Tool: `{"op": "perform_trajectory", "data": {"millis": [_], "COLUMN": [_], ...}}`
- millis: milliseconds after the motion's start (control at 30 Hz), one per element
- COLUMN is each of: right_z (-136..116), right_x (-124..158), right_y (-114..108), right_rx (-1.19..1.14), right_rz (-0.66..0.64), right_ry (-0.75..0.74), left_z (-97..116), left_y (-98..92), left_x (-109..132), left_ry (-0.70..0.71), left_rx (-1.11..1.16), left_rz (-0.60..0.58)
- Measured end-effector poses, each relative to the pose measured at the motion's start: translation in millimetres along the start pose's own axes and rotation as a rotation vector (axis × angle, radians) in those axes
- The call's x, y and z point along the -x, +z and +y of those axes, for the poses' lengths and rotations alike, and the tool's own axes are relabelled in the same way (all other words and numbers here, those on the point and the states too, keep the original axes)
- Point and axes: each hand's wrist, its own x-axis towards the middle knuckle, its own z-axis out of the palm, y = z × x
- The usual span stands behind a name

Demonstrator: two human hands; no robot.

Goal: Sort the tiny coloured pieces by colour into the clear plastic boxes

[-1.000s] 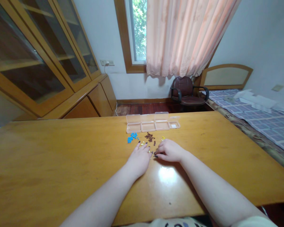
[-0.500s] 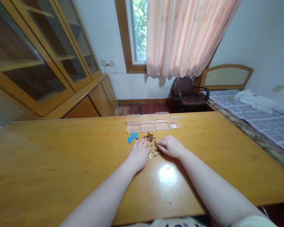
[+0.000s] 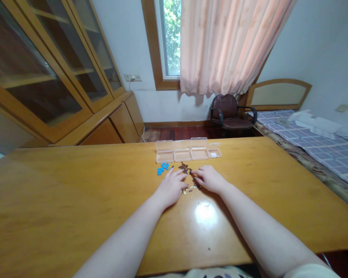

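Table (image 3: 75,185): wooden, beneath both hands.
Cabinet (image 3: 116,119): glass-doored above, well off to the left of the left hand.
Bed (image 3: 330,143): checked cover, far to the right of the right hand.
Chair (image 3: 224,110): dark red, past the table, beyond the right hand.
Boxes (image 3: 182,156): four, clear, in a row, lids raised, just beyond both hands.
Left hand (image 3: 169,190): palm down, fingers spread, loosely bent, gripping nothing visible.
Right hand (image 3: 211,178): index finger extended to the brown pile's near edge; whether it pinches a piece, cannot tell.
Brown pile (image 3: 183,166): ahead of and between the hands.
Blue pile (image 3: 162,169): ahead of the left hand, slightly left.
Pale pieces (image 3: 185,191): few, scattered between the hands.
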Motion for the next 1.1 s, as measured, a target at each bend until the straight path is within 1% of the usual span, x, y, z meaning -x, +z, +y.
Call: {"op": "perform_trajectory", "data": {"millis": [67, 200, 267, 400, 467, 567, 633, 733, 867, 1000, 1100], "right_z": [1.9, 6.1, 8.1, 11.5, 12.2, 11.5, 10.0, 7.8, 8.1, 11.3, 13.1], "right_x": [0.5, 2.1, 3.2, 5.6, 6.4, 6.7, 6.1, 4.5, 2.6, 2.5, 3.1], "right_y": [-1.3, -3.2, -3.4, -3.1, -3.2, -4.7, -6.3, -7.6, -5.3, -1.6, 0.2], "right_rx": [-0.032, -0.112, -0.167, -0.291, -0.307, -0.282, -0.252, -0.193, -0.137, -0.138, -0.15], "right_rz": [0.012, 0.05, 0.032, -0.066, -0.093, -0.1, -0.097, -0.089, -0.06, -0.008, 0.003], "right_ry": [0.0, 0.015, -0.024, -0.144, -0.155, -0.159, -0.156, -0.13, -0.046, 0.036, 0.06], "left_z": [1.4, 0.9, -0.1, -3.4, -5.3, -6.3, -4.4, 1.5, 9.4, 11.9, 12.0], "left_y": [-1.7, 1.1, 3.5, 10.7, 14.7, 17.0, 15.3, 10.9, 9.7, 12.5, 13.7], "left_x": [0.5, 0.7, 0.8, 0.4, -0.4, -1.6, -1.7, -1.1, -0.1, -0.4, -0.9], "left_ry": [0.037, 0.021, -0.015, -0.134, -0.175, -0.206, -0.183, -0.091, 0.013, 0.058, 0.036], "left_rx": [0.008, -0.013, -0.029, -0.06, -0.062, -0.042, -0.016, 0.03, 0.07, 0.08, 0.071], "left_rz": [-0.016, -0.043, -0.048, -0.045, -0.04, -0.028, -0.007, 0.024, 0.005, -0.034, -0.031]}}
